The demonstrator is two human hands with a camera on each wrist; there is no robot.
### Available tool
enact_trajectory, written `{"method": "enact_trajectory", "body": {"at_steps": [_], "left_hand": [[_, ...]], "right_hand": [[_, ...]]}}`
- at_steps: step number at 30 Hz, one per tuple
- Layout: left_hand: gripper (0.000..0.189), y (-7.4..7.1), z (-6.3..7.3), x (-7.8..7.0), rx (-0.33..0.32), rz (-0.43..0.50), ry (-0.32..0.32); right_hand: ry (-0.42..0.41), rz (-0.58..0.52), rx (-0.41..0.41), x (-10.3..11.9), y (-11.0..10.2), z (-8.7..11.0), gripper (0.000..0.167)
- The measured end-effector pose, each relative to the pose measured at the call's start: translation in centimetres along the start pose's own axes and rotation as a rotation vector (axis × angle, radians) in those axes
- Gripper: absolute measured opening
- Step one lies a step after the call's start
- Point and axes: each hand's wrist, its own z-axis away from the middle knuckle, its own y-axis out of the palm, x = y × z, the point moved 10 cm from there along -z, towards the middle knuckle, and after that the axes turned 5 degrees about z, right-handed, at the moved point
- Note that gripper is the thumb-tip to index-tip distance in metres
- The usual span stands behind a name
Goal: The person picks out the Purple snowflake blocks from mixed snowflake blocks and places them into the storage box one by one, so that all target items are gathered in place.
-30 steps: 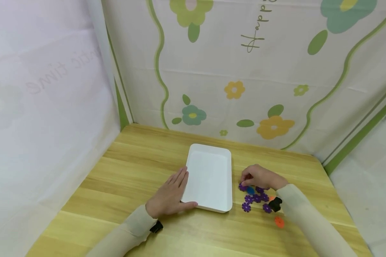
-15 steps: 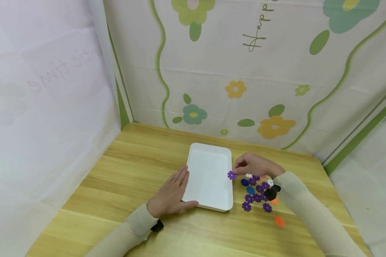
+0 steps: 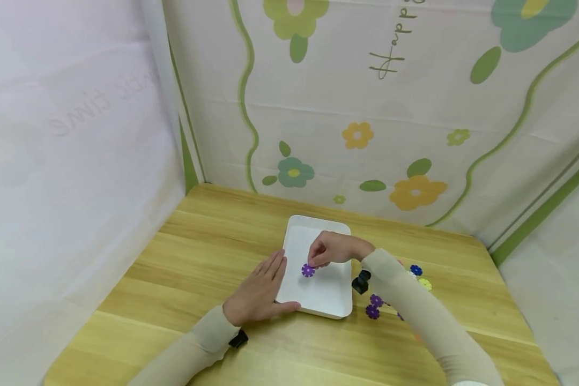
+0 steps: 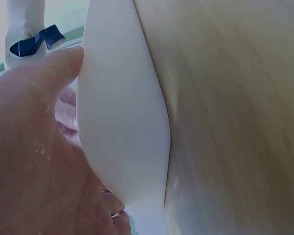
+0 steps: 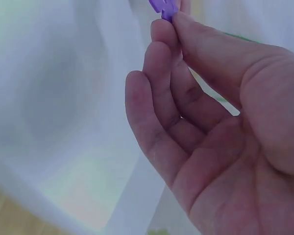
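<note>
Over the white tray (image 3: 296,295), my right hand (image 3: 335,247) pinches a purple snowflake disc (image 3: 308,270) between thumb and fingertip. In the right wrist view, the purple disc (image 5: 165,7) pokes up past the thumb of the right hand (image 5: 210,112), partly cut off by the frame's top. At the tray's left side lies my left hand (image 3: 257,294), its fingers straight along the rim and its thumb at the near corner. The left wrist view has the left hand (image 4: 39,132) against the outer wall of the tray (image 4: 120,107).
Right of the tray, several loose discs lie on the wooden table (image 3: 212,236), among them a purple disc (image 3: 372,311), a blue disc (image 3: 416,269) and a yellow disc (image 3: 425,284). My right sleeve (image 3: 424,311) hides part of that pile. Printed cloth walls (image 3: 318,96) stand behind and beside the table.
My right hand has carried the purple disc left from the pile, across the tray's right rim, to above the tray's middle. The left hand keeps its place at the tray.
</note>
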Motion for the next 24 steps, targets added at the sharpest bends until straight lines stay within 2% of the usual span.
{"method": "enact_trajectory", "body": {"at_steps": [6,12,19,24], "left_hand": [[0.111,0.4,-0.1,-0.2,-0.006,0.023,0.009],[0.110,0.2,-0.1,-0.4,0.005,0.039,0.003],[0.111,0.0,0.0,-0.1,0.004,0.009,0.001],[0.111,0.0,0.1,0.1,0.001,0.021,-0.005]], "right_hand": [[0.031,-0.006,0.061,0.4,2.4,-2.3,0.012],[0.033,0.001,0.085,0.7,4.3,-3.3,0.011],[0.029,0.006,0.088,1.1,5.4,-3.7,0.010],[0.034,0.031,0.081,1.2,5.5,-4.0,0.010]]}}
